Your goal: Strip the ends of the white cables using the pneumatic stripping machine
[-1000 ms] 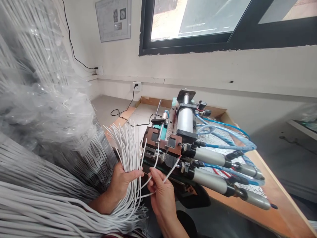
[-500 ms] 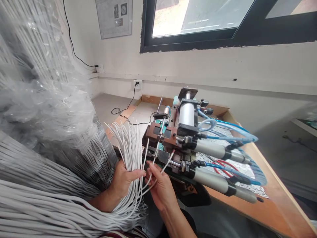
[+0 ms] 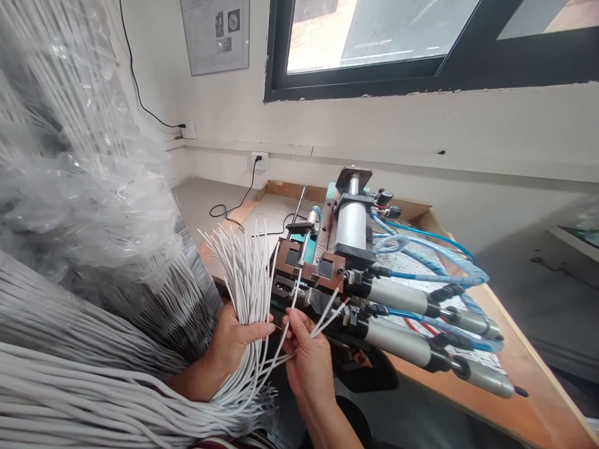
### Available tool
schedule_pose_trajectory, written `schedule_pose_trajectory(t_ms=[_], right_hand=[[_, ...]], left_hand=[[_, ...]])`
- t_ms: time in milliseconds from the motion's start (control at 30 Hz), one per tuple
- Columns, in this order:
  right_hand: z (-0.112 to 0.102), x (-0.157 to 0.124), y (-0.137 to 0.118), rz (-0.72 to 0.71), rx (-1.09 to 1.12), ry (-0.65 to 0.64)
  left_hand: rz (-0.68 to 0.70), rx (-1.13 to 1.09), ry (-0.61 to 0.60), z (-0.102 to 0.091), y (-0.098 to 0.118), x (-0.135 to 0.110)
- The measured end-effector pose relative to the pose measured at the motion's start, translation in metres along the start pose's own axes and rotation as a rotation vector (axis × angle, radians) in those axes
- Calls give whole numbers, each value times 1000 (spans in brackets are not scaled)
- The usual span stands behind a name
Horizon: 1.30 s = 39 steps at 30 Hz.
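My left hand (image 3: 238, 343) is closed around a thick bundle of white cables (image 3: 246, 280), thumb across the front, the cut ends fanned upward. Beside it, my right hand (image 3: 306, 349) pinches a single white cable (image 3: 294, 299) between thumb and fingertips. That cable's upper end reaches the jaws of a pneumatic wire-stripping machine (image 3: 309, 268); the very tip is hidden there. Two more cables (image 3: 330, 318) pass through my right hand and stick out to the right, one showing a reddish tip. The machine's brown jaw blocks stand apart.
Long grey-white cables (image 3: 93, 393) and plastic-wrapped bundles (image 3: 93, 212) fill the left side. Air cylinders (image 3: 397, 340) and blue hoses (image 3: 440, 249) extend right from the machine. A wooden-edged bench (image 3: 468, 399) lies beneath, with white scraps on it. A black cord (image 3: 253, 187) runs to a wall socket.
The machine's brown jaw blocks have moved apart, and its cylinders have shifted right. My right hand has risen slightly along the cable; two cables now jut from it rightward. My left hand is unchanged.
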State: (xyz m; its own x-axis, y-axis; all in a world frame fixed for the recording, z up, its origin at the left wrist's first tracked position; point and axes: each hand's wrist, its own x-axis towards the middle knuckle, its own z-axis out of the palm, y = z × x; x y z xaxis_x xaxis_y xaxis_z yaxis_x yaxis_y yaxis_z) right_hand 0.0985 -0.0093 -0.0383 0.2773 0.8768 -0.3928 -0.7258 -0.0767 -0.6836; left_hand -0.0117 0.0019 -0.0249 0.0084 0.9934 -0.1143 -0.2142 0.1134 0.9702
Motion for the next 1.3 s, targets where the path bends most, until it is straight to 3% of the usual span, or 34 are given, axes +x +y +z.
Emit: schedule_pose_trajectory(t_ms=[267, 467, 567, 833, 1033, 1300], right_hand=[[1, 8, -4, 101, 33, 14], [6, 5, -8, 166, 3, -207], [5, 0, -8, 102, -76, -278], [-12, -9, 7, -172, -267, -217], [-15, -11, 6, -108, -162, -95], [-14, -6, 5, -20, -156, -65]], left_hand=[[15, 14, -18, 1, 1, 1], [-30, -9, -128, 4, 4, -7], [-59, -13, -202, 5, 6, -12], [-64, -129, -165, 4, -10, -14], [-72, -130, -79, 1, -13, -15], [-145, -154, -27, 0, -13, -14]])
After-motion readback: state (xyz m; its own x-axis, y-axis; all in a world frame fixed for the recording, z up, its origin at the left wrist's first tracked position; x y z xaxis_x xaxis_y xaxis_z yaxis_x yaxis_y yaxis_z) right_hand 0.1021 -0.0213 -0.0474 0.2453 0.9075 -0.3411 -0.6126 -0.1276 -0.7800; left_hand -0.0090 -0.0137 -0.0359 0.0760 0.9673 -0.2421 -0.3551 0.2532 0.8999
